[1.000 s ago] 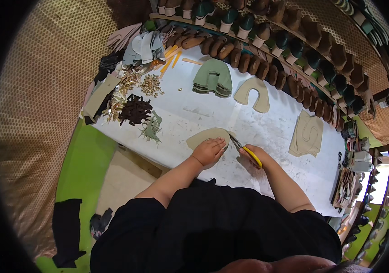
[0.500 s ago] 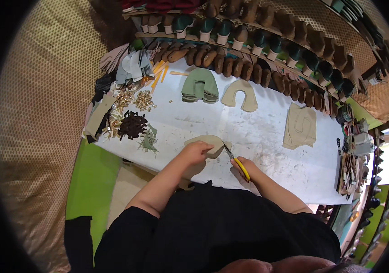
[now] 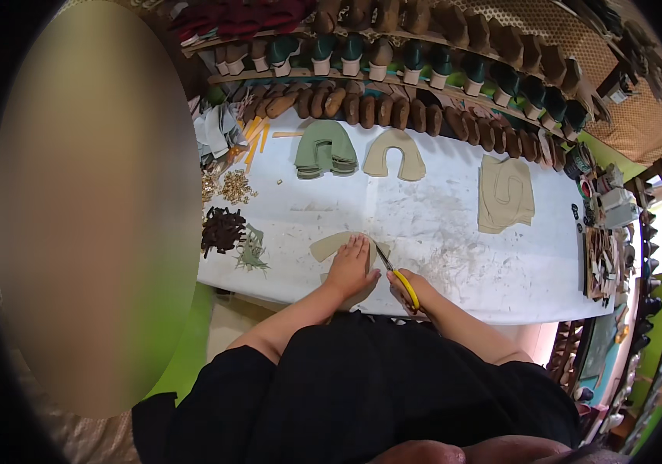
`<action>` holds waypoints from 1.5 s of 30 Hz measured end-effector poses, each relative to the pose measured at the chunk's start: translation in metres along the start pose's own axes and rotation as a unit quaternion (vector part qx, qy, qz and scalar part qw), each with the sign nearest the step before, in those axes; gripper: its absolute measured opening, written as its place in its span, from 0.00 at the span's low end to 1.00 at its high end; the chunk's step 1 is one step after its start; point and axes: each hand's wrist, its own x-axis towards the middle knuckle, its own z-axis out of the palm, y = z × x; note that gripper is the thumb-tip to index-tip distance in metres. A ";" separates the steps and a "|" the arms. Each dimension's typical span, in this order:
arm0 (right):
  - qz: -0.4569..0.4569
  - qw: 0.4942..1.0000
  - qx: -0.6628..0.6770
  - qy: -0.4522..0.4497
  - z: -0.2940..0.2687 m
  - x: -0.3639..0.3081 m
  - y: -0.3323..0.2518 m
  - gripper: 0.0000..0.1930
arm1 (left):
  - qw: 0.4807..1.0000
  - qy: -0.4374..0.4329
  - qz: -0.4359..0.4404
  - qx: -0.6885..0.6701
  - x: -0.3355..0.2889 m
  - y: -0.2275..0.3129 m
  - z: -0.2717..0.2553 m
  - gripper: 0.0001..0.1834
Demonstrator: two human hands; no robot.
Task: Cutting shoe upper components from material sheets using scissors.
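A curved beige cut piece (image 3: 328, 245) of thin sheet material lies near the table's front edge. My left hand (image 3: 352, 267) rests flat on it, fingers stretched out and together, hiding its middle. Scissors (image 3: 407, 288) with yellow handles are gripped in my right hand (image 3: 399, 292), just right of the left. Their blades reach the right end of the piece; whether they are parted I cannot tell. Farther back lie a stack of green U-shaped pieces (image 3: 325, 147) and a beige U-shaped piece (image 3: 395, 147). Beige sheets (image 3: 506, 193) with a curved outline lie at the right.
Dark strips (image 3: 222, 230), green scraps (image 3: 252, 251) and small gold-coloured parts (image 3: 236, 186) lie on the white-covered table (image 3: 439, 255) at left. Brown shoe lasts (image 3: 400, 113) line its back, below shelved heeled shoes (image 3: 381, 60). A blurred patch covers the far left.
My left hand has gone from pinching the beige piece's edge to lying flat on it. The scissors stay at its right end. The whole view has shifted slightly.
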 end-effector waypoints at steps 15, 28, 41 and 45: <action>0.085 0.964 0.240 -0.077 0.005 0.002 0.000 0.26 | 0.997 0.067 0.026 0.042 0.001 -0.014 0.034 0.31; 0.014 0.988 0.141 -0.056 0.015 0.001 0.002 0.30 | 0.982 0.150 0.099 -0.052 -0.007 -0.029 0.041 0.19; 0.048 0.987 0.149 -0.033 0.018 0.003 -0.005 0.21 | 0.976 0.178 0.112 -0.059 -0.007 -0.032 0.044 0.21; 0.043 0.988 0.150 -0.016 0.020 0.008 -0.008 0.23 | 0.979 0.164 0.109 -0.052 -0.008 -0.030 0.044 0.21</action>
